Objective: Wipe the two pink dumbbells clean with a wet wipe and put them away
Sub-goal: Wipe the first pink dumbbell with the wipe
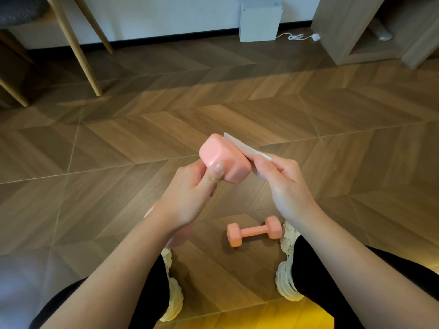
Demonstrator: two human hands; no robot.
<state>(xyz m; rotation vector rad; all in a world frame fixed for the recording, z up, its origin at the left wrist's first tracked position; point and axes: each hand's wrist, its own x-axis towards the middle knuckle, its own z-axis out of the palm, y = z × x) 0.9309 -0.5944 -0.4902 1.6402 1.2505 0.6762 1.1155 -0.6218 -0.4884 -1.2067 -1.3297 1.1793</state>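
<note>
While the left hand [190, 193] grips one dumbbell [224, 160] by its bar, thumb pressed on the raised head, the right hand [282, 179] pinches a wipe [240, 146] flat against that head's right side. Both are held above the floor [118, 143]. A second dumbbell [253, 231] lies on the floor between the shoes [288, 264], just beside the right one.

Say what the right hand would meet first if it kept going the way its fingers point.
Probably the held dumbbell: the right hand points up-left, pressing the wet wipe against its end. Depth looks matched, since the wipe touches it.
</note>
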